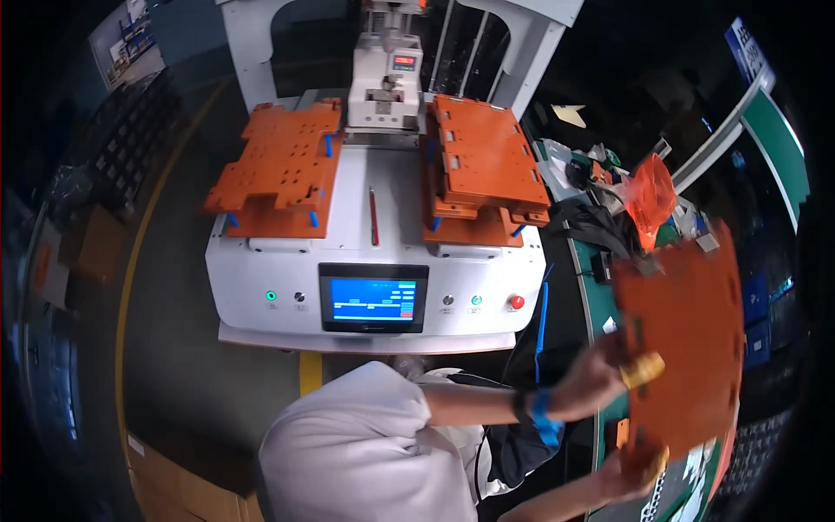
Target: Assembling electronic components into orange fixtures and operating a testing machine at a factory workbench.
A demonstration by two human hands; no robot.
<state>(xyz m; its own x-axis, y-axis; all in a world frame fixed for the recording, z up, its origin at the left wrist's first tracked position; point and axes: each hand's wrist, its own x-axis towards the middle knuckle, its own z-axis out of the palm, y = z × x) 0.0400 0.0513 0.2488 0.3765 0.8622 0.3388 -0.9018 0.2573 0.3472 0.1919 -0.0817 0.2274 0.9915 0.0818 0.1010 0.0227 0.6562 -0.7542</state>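
An orange flat fixture plate (pixel 683 344) with notched edges is held up on my right side, tilted. My left hand (pixel 591 379), its wrist in a blue strap, grips the plate's near long edge with the thumb over its face. Lower down, my right hand (pixel 623 478) closes on the plate's bottom corner. Yellow finger covers show on both hands. The fingers behind the plate are hidden.
A white bench machine (pixel 383 317) with a blue touch screen (pixel 372 299) stands ahead. It carries an orange fixture plate (pixel 283 157) at left and stacked orange plates (pixel 491 152) at right. A red pen-like tool (pixel 375 217) lies between. A cluttered green workbench (pixel 584 261) runs along the right.
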